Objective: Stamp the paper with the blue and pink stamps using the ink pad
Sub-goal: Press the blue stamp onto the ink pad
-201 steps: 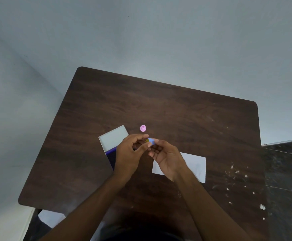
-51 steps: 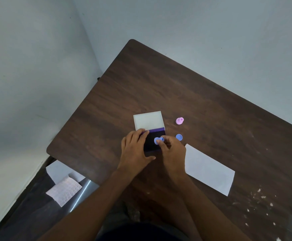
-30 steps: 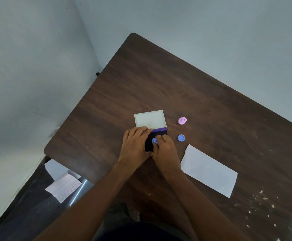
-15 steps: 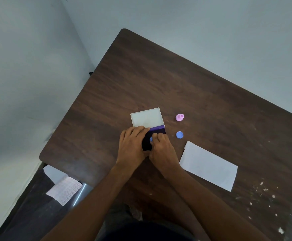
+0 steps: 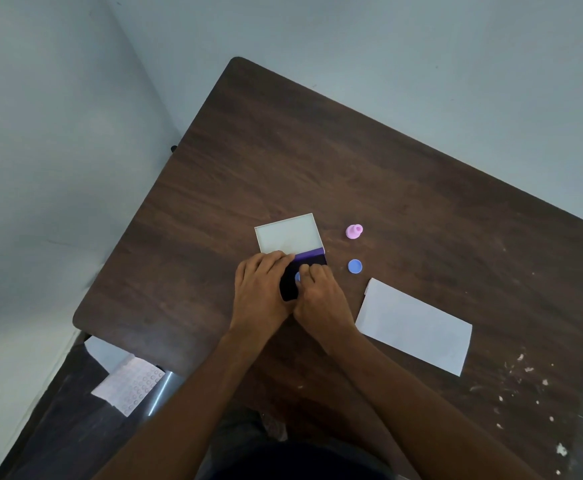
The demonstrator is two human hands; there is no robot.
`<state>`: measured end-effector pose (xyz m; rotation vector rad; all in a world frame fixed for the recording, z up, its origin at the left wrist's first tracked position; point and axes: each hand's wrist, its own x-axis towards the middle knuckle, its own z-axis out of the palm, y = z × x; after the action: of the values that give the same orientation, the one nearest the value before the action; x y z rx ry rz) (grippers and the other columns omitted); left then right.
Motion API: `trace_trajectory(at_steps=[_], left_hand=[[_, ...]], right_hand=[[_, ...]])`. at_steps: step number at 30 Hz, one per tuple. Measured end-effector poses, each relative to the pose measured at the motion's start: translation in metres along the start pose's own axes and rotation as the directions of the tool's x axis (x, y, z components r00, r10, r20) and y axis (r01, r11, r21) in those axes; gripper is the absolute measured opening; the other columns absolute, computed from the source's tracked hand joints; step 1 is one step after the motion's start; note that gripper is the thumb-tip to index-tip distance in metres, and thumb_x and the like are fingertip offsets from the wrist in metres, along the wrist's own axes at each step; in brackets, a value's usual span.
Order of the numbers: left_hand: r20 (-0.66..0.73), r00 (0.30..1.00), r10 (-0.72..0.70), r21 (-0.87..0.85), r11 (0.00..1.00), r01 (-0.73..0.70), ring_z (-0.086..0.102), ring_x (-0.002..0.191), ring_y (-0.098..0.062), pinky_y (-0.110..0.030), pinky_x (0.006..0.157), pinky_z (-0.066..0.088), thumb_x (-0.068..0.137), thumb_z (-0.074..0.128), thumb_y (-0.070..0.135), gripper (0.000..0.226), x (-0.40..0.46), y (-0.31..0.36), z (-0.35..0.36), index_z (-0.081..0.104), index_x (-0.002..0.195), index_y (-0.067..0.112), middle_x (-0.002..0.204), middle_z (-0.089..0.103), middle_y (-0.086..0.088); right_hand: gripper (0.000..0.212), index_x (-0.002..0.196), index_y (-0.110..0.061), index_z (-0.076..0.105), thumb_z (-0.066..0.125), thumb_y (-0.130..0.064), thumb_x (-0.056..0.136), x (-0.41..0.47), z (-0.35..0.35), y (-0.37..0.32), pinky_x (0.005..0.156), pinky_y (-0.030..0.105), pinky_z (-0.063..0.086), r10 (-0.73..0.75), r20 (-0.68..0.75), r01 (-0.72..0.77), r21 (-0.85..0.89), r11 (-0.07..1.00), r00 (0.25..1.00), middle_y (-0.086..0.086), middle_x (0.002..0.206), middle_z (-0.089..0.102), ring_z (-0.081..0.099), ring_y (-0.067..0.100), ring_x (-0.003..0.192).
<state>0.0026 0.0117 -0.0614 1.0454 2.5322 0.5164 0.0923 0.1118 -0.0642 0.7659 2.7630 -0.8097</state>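
Nearest me, my two forearms reach forward over a dark wooden table [image 5: 404, 174]. My left hand [image 5: 260, 289] lies flat, fingers spread, steadying the open ink pad [image 5: 302, 268]. My right hand [image 5: 321, 292] pinches the blue stamp [image 5: 297, 277] down on the dark ink. To the right lies the white paper [image 5: 415, 325], unmarked as far as I can see. Beyond my hands, a loose blue cap [image 5: 355, 266] sits near the pad, and farther off the pink stamp [image 5: 354, 232] stands alone. I judge the risks are uneven inking from a tilted press, or smearing ink if the pad slips.
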Motion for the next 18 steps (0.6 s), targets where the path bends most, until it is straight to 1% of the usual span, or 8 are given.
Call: trace_trajectory(at_steps=[5,8,10,11,12,14,16,18], left_hand=[[0.013,1.0,0.014,0.045,0.999,-0.014,0.045,0.127,-0.024,-0.04,0.11,0.028,0.072,0.073,0.049,0.074,-0.002,0.006,-0.006,0.049,0.135,0.021,0.138,0.052,-0.005],[0.021,1.0,0.013,0.049,0.999,-0.014,0.044,0.128,-0.026,-0.043,0.11,0.027,0.063,0.077,0.056,0.089,-0.004,0.011,-0.011,0.044,0.138,0.02,0.139,0.05,-0.006],[-0.02,1.0,0.022,0.0,1.0,-0.022,0.047,0.125,-0.025,-0.041,0.108,0.031,0.062,0.078,0.057,0.091,-0.006,0.015,-0.016,0.045,0.138,0.021,0.138,0.053,-0.004],[-0.044,0.998,0.039,-0.025,0.999,-0.04,0.049,0.123,-0.023,-0.038,0.106,0.032,0.063,0.077,0.057,0.087,-0.007,0.019,-0.019,0.046,0.137,0.022,0.136,0.055,-0.002],[-0.061,0.996,0.059,-0.047,0.997,-0.062,0.049,0.122,-0.021,-0.036,0.105,0.032,0.065,0.076,0.057,0.083,-0.007,0.023,-0.022,0.048,0.135,0.022,0.134,0.056,-0.001],[-0.068,0.993,0.093,-0.105,0.989,-0.1,0.049,0.12,-0.018,-0.032,0.101,0.033,0.068,0.076,0.052,0.075,-0.006,0.037,-0.028,0.051,0.133,0.023,0.132,0.056,0.001],[-0.033,0.996,0.088,-0.229,0.969,-0.094,0.05,0.116,-0.014,-0.022,0.097,0.035,0.073,0.077,0.044,0.068,-0.005,0.054,-0.035,0.052,0.131,0.022,0.129,0.056,0.002],[-0.013,0.996,0.091,-0.347,0.934,-0.09,0.053,0.105,-0.006,-0.005,0.085,0.037,0.077,0.076,0.038,0.058,-0.006,0.07,-0.041,0.054,0.129,0.022,0.123,0.058,0.004]], right_hand=[[0.05,0.133,-0.006,0.046,0.063,-0.02,0.089,-0.002,-0.006,-0.002,0.106,0.034,0.033,0.046,0.027,-0.048,0.059,0.997,0.999,0.016,0.135,0.052,0.048,0.029,0.121],[0.025,0.11,-0.006,0.064,0.062,-0.02,0.09,-0.012,-0.024,0.005,0.087,0.018,0.043,0.13,-0.21,-0.078,0.24,0.968,0.969,0.009,0.106,0.068,0.06,0.016,0.093],[0.016,0.092,-0.01,0.071,0.067,-0.024,0.086,-0.02,-0.041,0.01,0.069,0.005,0.042,0.347,-0.308,-0.162,0.496,0.853,0.886,-0.007,0.08,0.07,0.059,0.003,0.07],[0.013,0.086,-0.013,0.075,0.07,-0.025,0.084,-0.023,-0.052,0.015,0.063,0.007,0.044,0.507,-0.219,-0.241,0.683,0.69,0.834,-0.011,0.07,0.07,0.061,0.004,0.063],[0.011,0.081,-0.014,0.077,0.071,-0.024,0.083,-0.026,-0.06,0.02,0.058,0.012,0.047,0.621,-0.032,-0.297,0.858,0.419,0.783,-0.009,0.063,0.07,0.061,0.007,0.059],[0.011,0.082,-0.011,0.078,0.068,-0.017,0.083,-0.035,-0.076,0.031,0.055,0.024,0.047,0.554,0.299,-0.278,0.952,-0.125,0.777,0.003,0.066,0.07,0.059,0.013,0.059],[0.021,0.096,-0.001,0.073,0.067,-0.014,0.081,-0.046,-0.087,0.036,0.058,0.027,0.047,0.421,0.396,-0.205,0.879,-0.43,0.816,0.012,0.076,0.067,0.057,0.017,0.065],[0.032,0.105,0.006,0.066,0.067,-0.012,0.078,-0.055,-0.09,0.041,0.057,0.029,0.043,0.324,0.399,-0.147,0.795,-0.588,0.858,0.015,0.079,0.061,0.052,0.019,0.065]])
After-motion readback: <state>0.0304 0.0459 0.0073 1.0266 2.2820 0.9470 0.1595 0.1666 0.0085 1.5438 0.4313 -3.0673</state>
